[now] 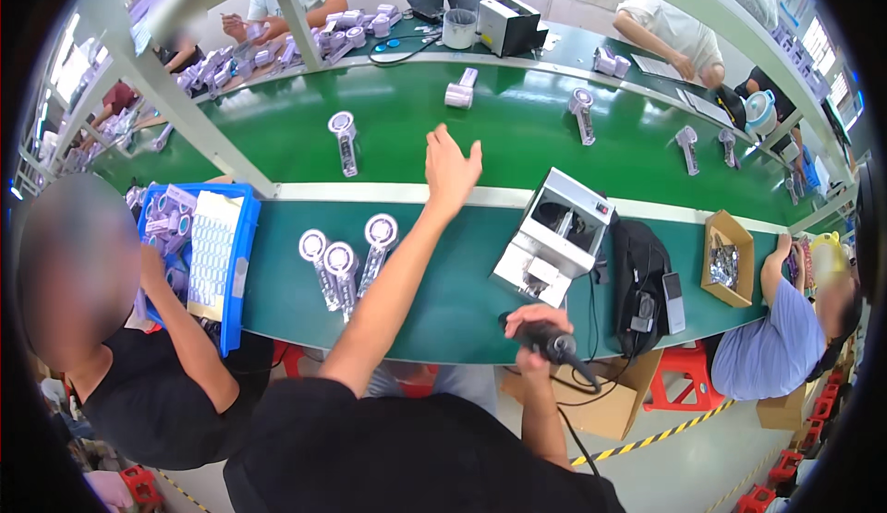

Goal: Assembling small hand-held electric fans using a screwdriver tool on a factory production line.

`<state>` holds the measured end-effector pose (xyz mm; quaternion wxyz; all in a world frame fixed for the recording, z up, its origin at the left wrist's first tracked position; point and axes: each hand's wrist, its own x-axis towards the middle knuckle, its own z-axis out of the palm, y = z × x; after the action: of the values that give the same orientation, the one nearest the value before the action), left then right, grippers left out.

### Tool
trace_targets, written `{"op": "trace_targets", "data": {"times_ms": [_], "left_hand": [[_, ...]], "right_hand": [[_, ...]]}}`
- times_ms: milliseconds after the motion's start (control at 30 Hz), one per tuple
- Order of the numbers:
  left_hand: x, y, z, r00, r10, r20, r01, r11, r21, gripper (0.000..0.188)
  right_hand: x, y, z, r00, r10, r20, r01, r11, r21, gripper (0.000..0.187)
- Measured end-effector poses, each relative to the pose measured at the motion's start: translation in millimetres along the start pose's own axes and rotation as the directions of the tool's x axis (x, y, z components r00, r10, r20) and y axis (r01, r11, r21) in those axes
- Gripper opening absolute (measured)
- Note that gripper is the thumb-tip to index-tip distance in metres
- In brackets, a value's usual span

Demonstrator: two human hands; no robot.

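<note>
While the small lilac fan [459, 90] lies on its side on the far green belt [277, 148], its long axis slanting far-right, it sits beyond and slightly right of the left hand [450, 169], fingers spread wide and empty, the nearer hand. The right hand [536, 326], at the near table edge, grips a black corded tool [552, 341].

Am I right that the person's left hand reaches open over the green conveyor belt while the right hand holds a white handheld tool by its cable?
Not quite. The head view shows the tool in the right hand is black, not white. The rest holds: the left hand reaches out with fingers spread over the green conveyor belt, and a cable trails from the tool.
</note>
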<state>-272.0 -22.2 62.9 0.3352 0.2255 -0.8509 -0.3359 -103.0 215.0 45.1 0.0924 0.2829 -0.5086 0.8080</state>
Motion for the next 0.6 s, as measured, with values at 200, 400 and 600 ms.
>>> {"op": "trace_targets", "data": {"times_ms": [200, 400, 600], "left_hand": [[142.3, -70.1, 107.6, 0.577, -0.815, -0.057, 0.720, 0.540, -0.435, 0.109], [190.1, -59.2, 121.9, 0.336, -0.938, -0.079, 0.852, 0.339, -0.399, 0.100], [164.5, -50.3, 115.8, 0.673, -0.723, -0.155, 0.696, 0.690, -0.197, 0.082]], "right_hand": [[4.3, -1.6, 0.6, 0.998, 0.024, 0.050, -0.026, 0.999, 0.028, 0.075], [14.0, -5.3, -1.5, 0.992, 0.013, 0.125, -0.014, 1.000, 0.006, 0.076], [14.0, -6.3, -4.6, 0.984, 0.029, 0.178, -0.027, 1.000, -0.014, 0.077]]}}
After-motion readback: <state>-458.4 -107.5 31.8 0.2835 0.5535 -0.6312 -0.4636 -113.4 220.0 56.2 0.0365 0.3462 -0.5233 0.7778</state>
